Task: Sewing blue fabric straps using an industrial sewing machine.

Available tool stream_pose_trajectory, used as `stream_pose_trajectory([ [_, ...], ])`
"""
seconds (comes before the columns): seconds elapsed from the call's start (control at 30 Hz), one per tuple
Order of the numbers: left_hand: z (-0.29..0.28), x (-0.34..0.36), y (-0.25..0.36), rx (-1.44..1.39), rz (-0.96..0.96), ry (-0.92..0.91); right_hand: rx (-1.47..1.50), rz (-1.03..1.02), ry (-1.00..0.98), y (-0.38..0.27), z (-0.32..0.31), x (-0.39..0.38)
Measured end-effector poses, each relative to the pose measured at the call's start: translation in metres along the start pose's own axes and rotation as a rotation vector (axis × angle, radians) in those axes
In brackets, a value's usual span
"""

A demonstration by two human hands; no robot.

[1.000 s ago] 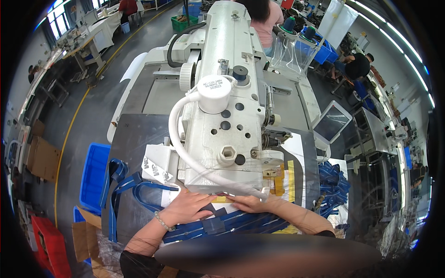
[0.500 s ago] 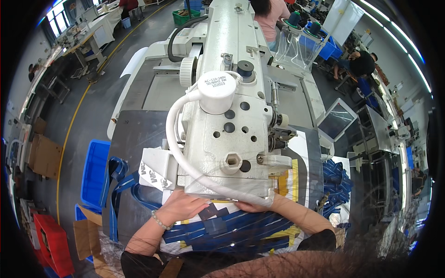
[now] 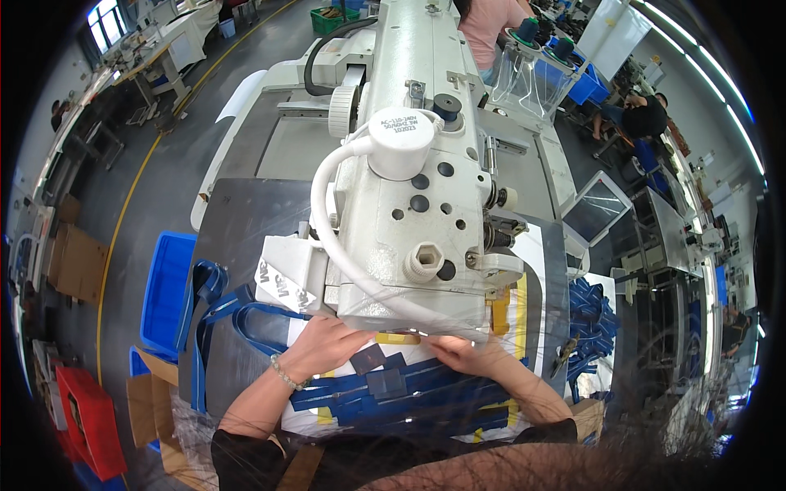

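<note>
Loose blue straps (image 3: 210,279) at left on the dark worktable (image 3: 254,213), left hand (image 3: 322,343) at the sewing machine head's (image 3: 385,266) front edge, grip impossible to tell, blue strips (image 3: 348,398) with dark squares (image 3: 386,382) flat between the arms (image 3: 260,401), right hand (image 3: 468,354) opposite, grip likewise unclear, heaped blue straps (image 3: 591,317) farther right

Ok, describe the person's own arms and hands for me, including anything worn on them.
Both hands, the left hand and the right hand, are ungloved. A bracelet of pale, rounded beads circles the left wrist; none shows on the right. Black sleeves cover the upper part of each arm, leaving the forearms bare.
</note>
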State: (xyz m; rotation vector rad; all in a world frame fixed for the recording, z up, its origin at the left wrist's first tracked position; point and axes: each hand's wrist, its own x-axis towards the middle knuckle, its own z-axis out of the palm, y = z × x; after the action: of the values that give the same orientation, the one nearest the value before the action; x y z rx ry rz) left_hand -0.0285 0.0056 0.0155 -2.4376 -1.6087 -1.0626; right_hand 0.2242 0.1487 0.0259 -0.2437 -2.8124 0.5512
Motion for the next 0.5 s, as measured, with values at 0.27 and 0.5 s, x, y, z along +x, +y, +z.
stream_pose_trajectory([
  [0.27, 0.009, -0.012, -0.004, -0.024, -0.126, -0.086, 0.167, -0.014, -0.146, -0.042, 0.010, 0.005],
  [0.5, 0.012, -0.018, -0.007, 0.059, -0.036, -0.127, 0.142, -0.008, -0.284, -0.047, -0.013, -0.010],
])
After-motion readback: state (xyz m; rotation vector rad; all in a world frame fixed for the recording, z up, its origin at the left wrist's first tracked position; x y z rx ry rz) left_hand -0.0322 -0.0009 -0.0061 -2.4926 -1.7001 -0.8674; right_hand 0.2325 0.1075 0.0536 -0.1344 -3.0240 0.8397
